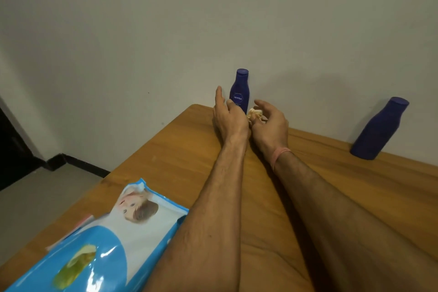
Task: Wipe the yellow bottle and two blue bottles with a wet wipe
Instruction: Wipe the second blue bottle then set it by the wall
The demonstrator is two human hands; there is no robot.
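My left hand [228, 118] reaches, fingers spread and empty, for the blue bottle [239, 90] at the bench's far edge; right hand [270, 123] pinches the crumpled wipe [254, 115]. A clumsy nudge could topple it.

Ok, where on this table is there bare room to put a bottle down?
Bare wood lies between the right forearm and the far-right blue bottle, and on the left between the wipes pack and the table's far edge. It is crowded at the back, where both hands close in on the Nivea bottle.
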